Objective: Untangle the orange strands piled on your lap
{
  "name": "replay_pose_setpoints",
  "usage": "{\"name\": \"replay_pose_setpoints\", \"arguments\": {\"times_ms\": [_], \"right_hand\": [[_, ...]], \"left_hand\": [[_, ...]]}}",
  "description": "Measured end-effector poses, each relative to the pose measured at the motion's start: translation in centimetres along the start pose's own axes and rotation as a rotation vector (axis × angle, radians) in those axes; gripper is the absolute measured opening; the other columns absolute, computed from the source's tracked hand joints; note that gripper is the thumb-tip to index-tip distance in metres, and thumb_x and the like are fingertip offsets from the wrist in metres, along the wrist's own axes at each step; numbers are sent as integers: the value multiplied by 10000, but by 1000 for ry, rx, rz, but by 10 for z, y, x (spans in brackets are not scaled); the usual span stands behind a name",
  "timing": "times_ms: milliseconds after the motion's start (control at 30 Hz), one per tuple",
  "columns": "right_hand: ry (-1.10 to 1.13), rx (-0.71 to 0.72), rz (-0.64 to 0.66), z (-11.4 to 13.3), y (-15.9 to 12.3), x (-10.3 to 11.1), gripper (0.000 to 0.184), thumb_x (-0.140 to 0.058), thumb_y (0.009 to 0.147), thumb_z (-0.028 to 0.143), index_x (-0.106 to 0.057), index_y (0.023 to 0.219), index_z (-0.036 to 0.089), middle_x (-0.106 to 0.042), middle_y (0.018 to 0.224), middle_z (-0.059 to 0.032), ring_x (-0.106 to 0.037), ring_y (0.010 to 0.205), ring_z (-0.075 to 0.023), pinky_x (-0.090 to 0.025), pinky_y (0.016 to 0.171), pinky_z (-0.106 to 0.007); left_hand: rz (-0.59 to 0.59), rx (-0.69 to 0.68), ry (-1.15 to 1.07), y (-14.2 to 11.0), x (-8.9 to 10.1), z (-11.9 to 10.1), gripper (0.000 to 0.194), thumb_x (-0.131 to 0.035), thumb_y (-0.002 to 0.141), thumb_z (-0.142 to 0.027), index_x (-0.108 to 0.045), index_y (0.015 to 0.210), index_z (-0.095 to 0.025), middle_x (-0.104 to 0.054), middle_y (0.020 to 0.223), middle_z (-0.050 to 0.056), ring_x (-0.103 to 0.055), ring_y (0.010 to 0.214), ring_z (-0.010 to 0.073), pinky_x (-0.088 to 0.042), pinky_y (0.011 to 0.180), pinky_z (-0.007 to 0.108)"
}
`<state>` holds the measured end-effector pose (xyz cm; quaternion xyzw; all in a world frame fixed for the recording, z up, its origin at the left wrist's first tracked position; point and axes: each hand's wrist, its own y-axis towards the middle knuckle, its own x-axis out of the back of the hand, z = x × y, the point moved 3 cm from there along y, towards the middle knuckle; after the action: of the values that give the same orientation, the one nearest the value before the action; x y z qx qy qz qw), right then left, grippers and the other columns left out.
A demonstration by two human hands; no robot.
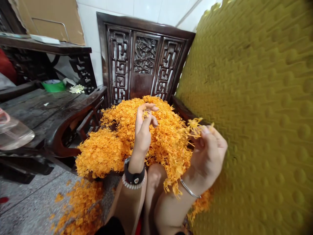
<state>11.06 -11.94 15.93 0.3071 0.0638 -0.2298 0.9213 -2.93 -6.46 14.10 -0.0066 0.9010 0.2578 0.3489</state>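
A big heap of orange artificial flower pieces (137, 124), spidery and thin-petalled, fills the seat of a dark carved wooden chair. Over the middle of the heap is my left hand (143, 132), its thumb and fingers curled round a small yellow-orange flower piece (145, 114). To the right, my right hand (210, 151) is closed in a pinch, and a yellow-orange flower piece (195, 126) sticks out from its fingertips. The two hands are apart. How many pieces the right hand holds is hidden by its fingers.
A yellow bumpy foam mat (256, 107) stands up along the right side. The carved chair back (144, 58) rises behind the heap. On the dark bench at left are a green tape roll (53, 86) and a clear plastic bottle (14, 132). More orange pieces (81, 207) lie on the floor.
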Motion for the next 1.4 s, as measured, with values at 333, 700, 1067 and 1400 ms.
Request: {"name": "replay_pose_setpoints", "arguments": {"times_ms": [333,700,1067,1400], "right_hand": [[-120,-67,142,-4,1,0,394,-600,796,297,-314,554,173,-248,567,43,-206,542,-72,-188,500,-244],[-43,-223,463,-6,-6,0,456,-628,750,405,-303,525,176,-222,528,52,-184,511,-65,-165,478,-246],[-130,-212,417,-7,-3,2,413,-631,748,376,-352,517,176,-259,527,48,-241,504,-67,-216,481,-236],[1043,-283,67,-13,6,-46,465,-556,706,180,-138,503,198,-147,413,73,-191,365,-51,-303,373,-211]], "left_hand": [[240,149,-120,-14,-17,-7,525,-177,814,-645,-292,549,-207,-238,506,-30,-231,449,100,-217,436,277],[343,316,-24,-18,-24,5,203,-510,844,-442,-514,904,-247,-352,612,-42,-283,456,67,-275,422,201],[462,170,396,-22,-16,-10,411,-537,789,-538,-557,596,-175,-453,556,-14,-391,524,93,-315,486,239],[45,92,-76,-30,-39,15,388,-525,832,-468,-514,577,-176,-454,521,-37,-388,458,60,-338,453,210]]}}
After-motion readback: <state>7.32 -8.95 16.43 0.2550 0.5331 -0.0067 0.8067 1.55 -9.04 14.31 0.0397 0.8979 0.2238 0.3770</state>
